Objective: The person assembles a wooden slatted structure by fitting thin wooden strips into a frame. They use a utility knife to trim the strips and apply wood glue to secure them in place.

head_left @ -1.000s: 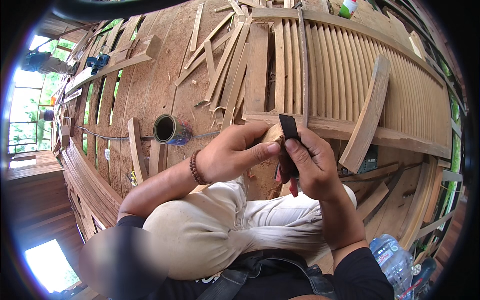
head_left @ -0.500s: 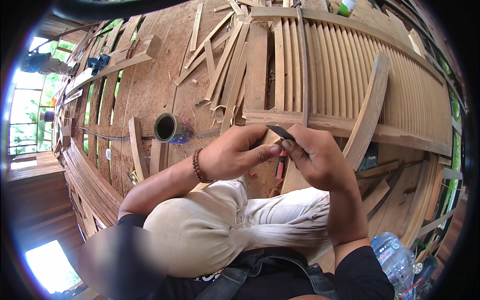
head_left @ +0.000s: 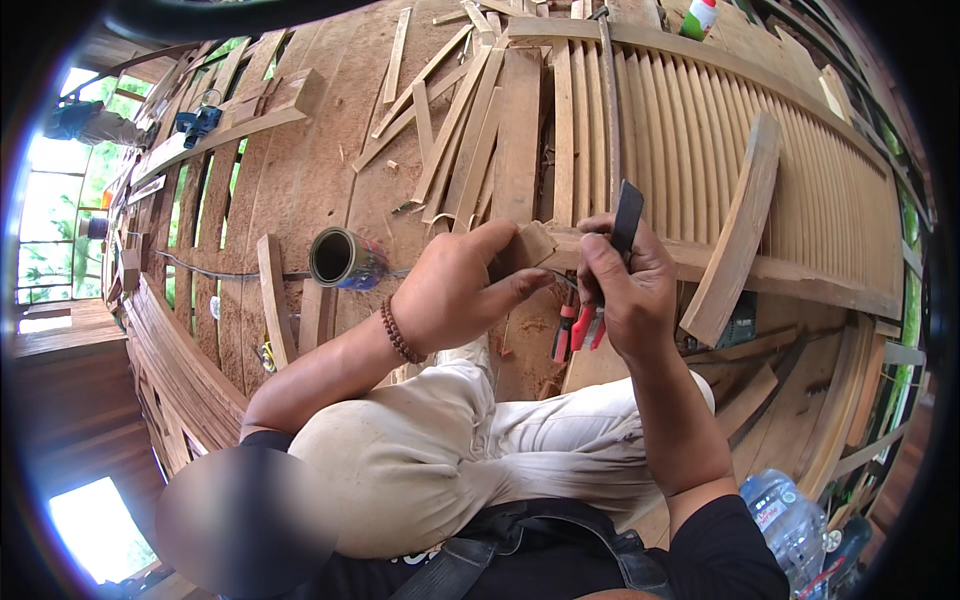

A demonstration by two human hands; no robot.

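Note:
My left hand (head_left: 455, 290), with a brown bead bracelet at its wrist, is closed round a short wooden block (head_left: 525, 248). The block's end shows between thumb and fingers. To its right, my right hand (head_left: 630, 280) grips a dark flat blade (head_left: 627, 215), which stands up past the fingers. Whether it has a handle is hidden in the fist. The blade is apart from the block. Just below my right hand lie red-handled tools (head_left: 563, 335); their upper ends are partly covered.
A large louvered wooden panel (head_left: 690, 140) lies at the right, with a loose board (head_left: 740, 230) across its edge. Wood strips (head_left: 460, 140) are heaped at the top middle. An open can (head_left: 335, 258) stands left of my hands. A clear plastic bottle (head_left: 785, 520) is at lower right.
My right hand has moved right and turned, taking the blade off the block and pointing it upward. More of the block and the red-handled tools now shows.

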